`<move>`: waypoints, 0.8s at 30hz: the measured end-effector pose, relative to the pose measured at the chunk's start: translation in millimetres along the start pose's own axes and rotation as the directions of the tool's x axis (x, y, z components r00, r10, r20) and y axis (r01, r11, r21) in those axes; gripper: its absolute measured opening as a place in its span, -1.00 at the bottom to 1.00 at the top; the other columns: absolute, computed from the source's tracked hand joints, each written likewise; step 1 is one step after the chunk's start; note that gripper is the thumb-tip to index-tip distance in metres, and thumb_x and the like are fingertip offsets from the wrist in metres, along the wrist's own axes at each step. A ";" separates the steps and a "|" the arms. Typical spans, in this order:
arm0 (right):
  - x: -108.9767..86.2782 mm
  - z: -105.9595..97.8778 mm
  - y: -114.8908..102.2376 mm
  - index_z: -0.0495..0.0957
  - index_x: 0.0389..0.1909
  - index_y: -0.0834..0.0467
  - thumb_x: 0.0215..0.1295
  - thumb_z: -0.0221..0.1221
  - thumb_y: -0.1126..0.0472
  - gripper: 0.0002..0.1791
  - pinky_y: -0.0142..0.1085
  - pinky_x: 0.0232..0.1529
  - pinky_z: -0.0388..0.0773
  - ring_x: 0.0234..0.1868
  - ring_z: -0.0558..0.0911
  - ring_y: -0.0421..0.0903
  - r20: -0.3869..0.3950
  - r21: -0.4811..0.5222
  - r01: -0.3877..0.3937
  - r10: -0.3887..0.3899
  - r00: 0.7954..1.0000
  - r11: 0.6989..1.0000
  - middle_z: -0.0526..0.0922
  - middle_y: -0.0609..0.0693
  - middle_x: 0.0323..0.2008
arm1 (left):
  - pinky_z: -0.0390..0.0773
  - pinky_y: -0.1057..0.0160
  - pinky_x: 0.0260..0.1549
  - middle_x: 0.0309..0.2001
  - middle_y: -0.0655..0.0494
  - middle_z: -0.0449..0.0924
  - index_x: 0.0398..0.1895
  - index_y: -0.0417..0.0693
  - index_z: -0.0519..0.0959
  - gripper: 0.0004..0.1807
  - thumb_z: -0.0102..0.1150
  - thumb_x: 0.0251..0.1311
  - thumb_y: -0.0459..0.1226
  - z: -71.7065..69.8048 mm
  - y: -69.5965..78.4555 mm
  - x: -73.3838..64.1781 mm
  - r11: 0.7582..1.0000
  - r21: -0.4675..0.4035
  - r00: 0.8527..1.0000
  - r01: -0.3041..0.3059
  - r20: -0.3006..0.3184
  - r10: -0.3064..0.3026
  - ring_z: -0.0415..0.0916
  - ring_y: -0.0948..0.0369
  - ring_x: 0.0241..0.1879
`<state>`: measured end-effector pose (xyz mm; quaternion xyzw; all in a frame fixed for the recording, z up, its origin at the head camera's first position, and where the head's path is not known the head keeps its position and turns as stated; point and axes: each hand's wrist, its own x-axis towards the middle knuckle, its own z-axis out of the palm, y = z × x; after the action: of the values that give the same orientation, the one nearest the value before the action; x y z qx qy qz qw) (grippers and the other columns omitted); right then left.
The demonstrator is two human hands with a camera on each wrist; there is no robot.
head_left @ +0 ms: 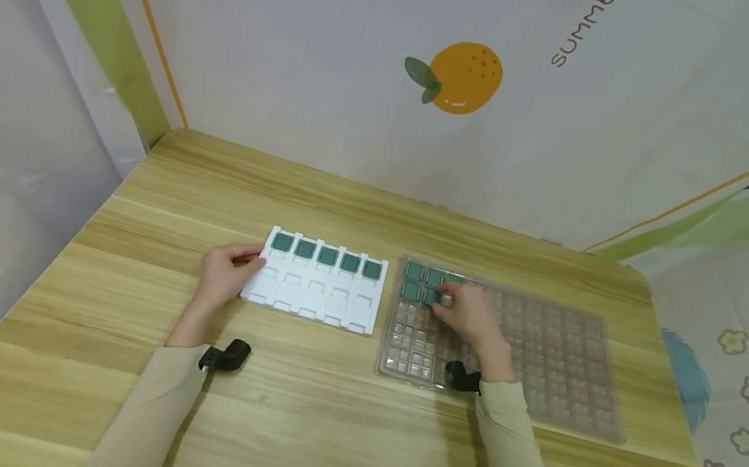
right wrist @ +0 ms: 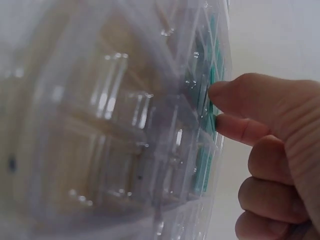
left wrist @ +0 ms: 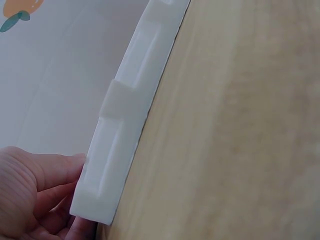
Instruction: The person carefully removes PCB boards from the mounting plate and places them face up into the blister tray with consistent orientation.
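A white plastic tray (head_left: 317, 277) lies on the left of the table, with a row of green square chips (head_left: 327, 256) along its far side and bare pockets nearer. My left hand (head_left: 220, 275) grips its left edge; the left wrist view shows the thumb against the white tray's side (left wrist: 107, 155). To the right lies a clear compartment tray (head_left: 546, 348), several green chips (head_left: 415, 272) in its far left pockets. There my right hand (head_left: 472, 313) pinches a green chip (head_left: 431, 296) between thumb and index finger, the other fingers curled. That hand partly covers neighbouring pockets.
Both trays lie on a wood-grain table (head_left: 301, 432), a narrow strip of tabletop between them. Behind the table hangs a white curtain (head_left: 339, 83) printed with fruit. Each wrist wears a black camera mount (head_left: 225, 355).
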<state>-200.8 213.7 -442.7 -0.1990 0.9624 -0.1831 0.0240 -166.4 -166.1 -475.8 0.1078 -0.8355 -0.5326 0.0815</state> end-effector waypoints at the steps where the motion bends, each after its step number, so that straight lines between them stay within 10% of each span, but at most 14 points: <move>1: 0.0 0.5 0.2 0.63 -0.19 0.33 0.08 0.33 0.23 -0.70 -0.39 -0.71 0.18 -0.73 0.25 -0.24 -0.010 -0.003 0.002 -0.002 1.000 1.000 0.38 -0.11 -0.77 | 0.37 0.63 -0.41 -0.23 -0.28 0.62 -0.11 -0.38 0.62 -0.75 0.21 0.12 -0.45 0.0 0.2 -0.1 1.000 -0.001 1.000 0.000 0.000 0.000 0.45 0.36 -0.36; 24: 2.1 7.2 -2.4 0.64 -0.16 0.29 0.13 0.31 0.18 -0.69 -0.42 -0.73 0.05 -0.79 0.09 -0.27 -0.076 0.036 0.042 -0.039 0.996 0.998 0.15 -0.17 -0.85 | 0.40 0.59 -0.42 -0.30 -0.25 0.63 -0.17 -0.38 0.64 -0.76 0.23 0.08 -0.44 -0.3 -0.4 -1.0 0.998 -0.052 0.999 -0.042 -0.018 0.041 0.50 0.26 -0.36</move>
<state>-201.0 208.4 -448.5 -0.2111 0.9548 -0.2087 -0.0121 -165.4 -166.2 -476.0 0.0927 -0.8227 -0.5514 0.1025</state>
